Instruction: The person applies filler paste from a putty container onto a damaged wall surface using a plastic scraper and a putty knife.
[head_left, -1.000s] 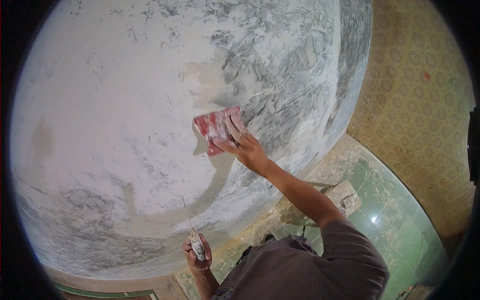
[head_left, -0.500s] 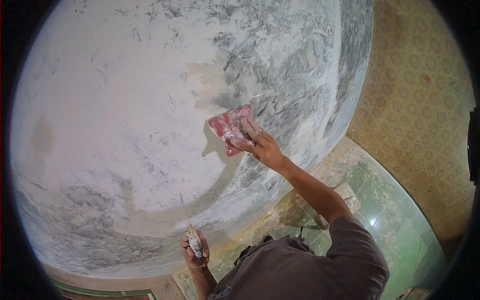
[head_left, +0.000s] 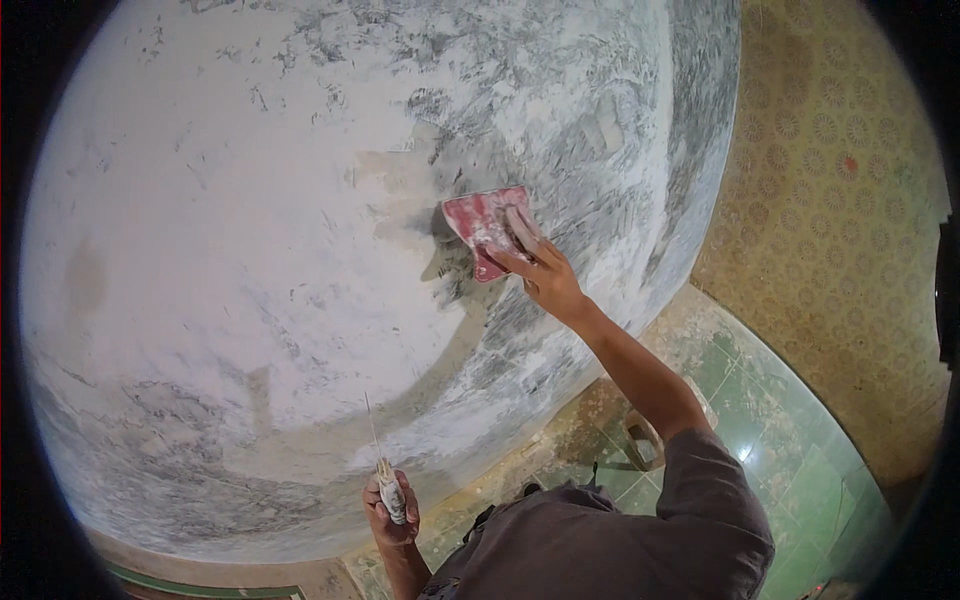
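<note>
My right hand point(head_left: 545, 275) presses a red, dust-smeared sanding pad point(head_left: 485, 225) flat against the patchy white and grey wall point(head_left: 230, 230), with the fingers spread over the pad's lower right part. My arm stretches up from the lower right. Low down, my left hand point(head_left: 392, 510) grips the handle of a thin putty knife point(head_left: 380, 470); its narrow blade points up, close to the wall. A beige filler patch point(head_left: 400, 180) lies just left of the pad.
A yellow patterned wall point(head_left: 830, 160) meets the plastered one at the right. Green floor tiles point(head_left: 790, 420), dusty near the wall's foot, lie below. A small object point(head_left: 645, 440) sits on the floor beside my right arm.
My right hand has slid the red pad up and to the right across the wall. My left hand with the putty knife has stayed about where it was.
</note>
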